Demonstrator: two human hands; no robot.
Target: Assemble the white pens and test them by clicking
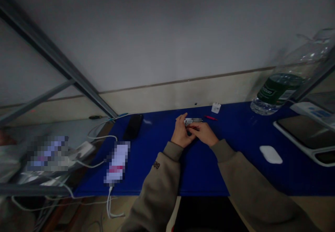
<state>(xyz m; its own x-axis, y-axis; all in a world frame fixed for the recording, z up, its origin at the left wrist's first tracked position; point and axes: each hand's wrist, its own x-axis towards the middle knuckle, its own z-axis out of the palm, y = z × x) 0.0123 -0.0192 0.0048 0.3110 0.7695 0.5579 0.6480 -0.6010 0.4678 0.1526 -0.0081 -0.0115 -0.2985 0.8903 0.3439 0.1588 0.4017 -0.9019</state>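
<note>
Both my hands meet near the back middle of the blue table top (199, 176). My left hand (181, 133) stands on its edge around the left ends of a few white and silver pens (193, 120), its thumb and fingers curved about them. My right hand (204, 132) reaches in from the right, its fingers bent and pressed together at the near side of the pens, touching my left thumb. A reddish thing shows between the hands, too small to make out. Just beyond, to the right, lies a red pen (210, 118).
A white charger plug (216, 107) stands by the wall. At right are a large water bottle (277, 85), a white case (270, 154) and a grey-white device (306, 137). At left lie a black phone (133, 126) and a lit phone (117, 162) with a cable.
</note>
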